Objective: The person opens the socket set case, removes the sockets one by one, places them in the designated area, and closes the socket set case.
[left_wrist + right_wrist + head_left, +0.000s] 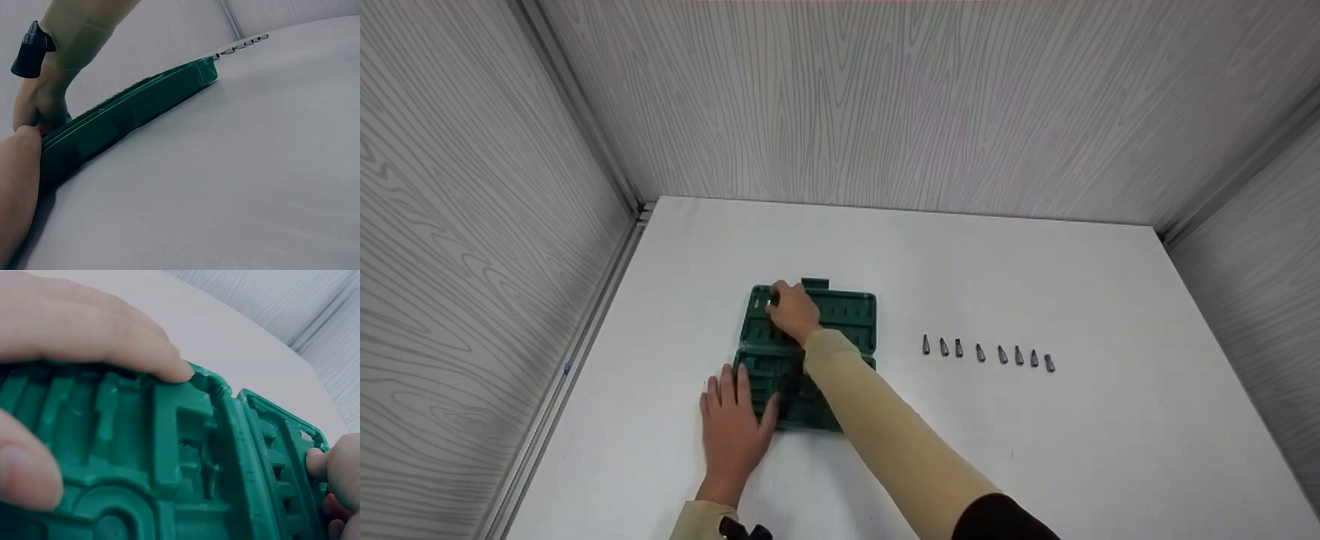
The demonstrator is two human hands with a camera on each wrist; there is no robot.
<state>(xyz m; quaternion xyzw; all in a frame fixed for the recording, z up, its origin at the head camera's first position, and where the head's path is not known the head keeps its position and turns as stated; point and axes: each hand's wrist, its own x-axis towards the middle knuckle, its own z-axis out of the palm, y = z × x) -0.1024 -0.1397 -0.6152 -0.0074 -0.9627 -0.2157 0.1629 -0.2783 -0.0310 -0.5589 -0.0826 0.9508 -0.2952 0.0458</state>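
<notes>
A green plastic bit case point(851, 306) lies unfolded on the white table, its moulded slots facing up. My right hand point(796, 311) reaches over its far half; thumb and fingers pinch a small dark bit at the upper left slots, mostly hidden by the fingers. In the right wrist view, a silvery piece point(306, 437) shows just beyond that thumb. My left hand point(733, 435) lies with straight, spread fingers along the left edge of the near half. The right wrist view shows its finger point(135, 340) at the case rim and its thumb over the slots.
Several small metal bits point(980, 352) stand apart in a row on the table point(1095, 442), right of the case. Wood-grain panels point(840, 97) wall the table at the back and both sides. My right forearm point(892, 420) crosses over part of the near half.
</notes>
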